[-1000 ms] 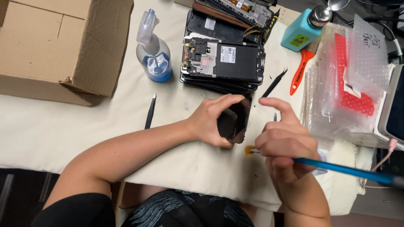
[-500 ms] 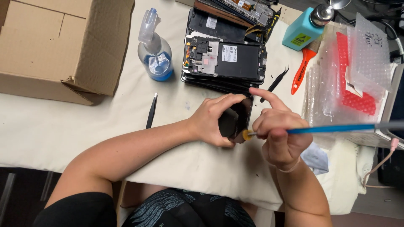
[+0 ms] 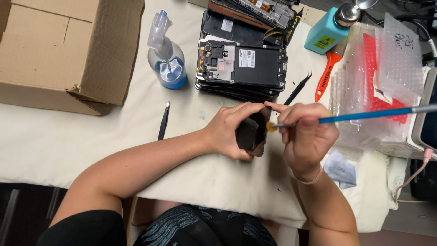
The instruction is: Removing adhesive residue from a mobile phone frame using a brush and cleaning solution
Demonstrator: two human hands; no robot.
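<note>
My left hand [image 3: 227, 130] grips a black phone screen panel [image 3: 251, 132], holding it tilted on its edge above the cream cloth. My right hand [image 3: 307, 134] holds a thin blue-handled brush [image 3: 364, 115]. Its yellowish tip [image 3: 271, 127] touches the panel's right edge near the top. The brush handle runs out to the right over the bubble wrap. My right index finger points toward the panel's upper corner.
A stack of opened phones [image 3: 241, 64] lies just behind my hands. A spray bottle with blue liquid [image 3: 166, 59], a cardboard box [image 3: 68, 50], two black tweezers [image 3: 163, 120] [image 3: 297, 89], a teal dispenser bottle [image 3: 328, 29], an orange-handled brush [image 3: 325, 75] and bubble wrap [image 3: 378, 86] surround the work spot.
My right hand rose from below the panel to its upper right edge. The brush tip moved up along the panel's side and the handle swung level. My left hand stayed put.
</note>
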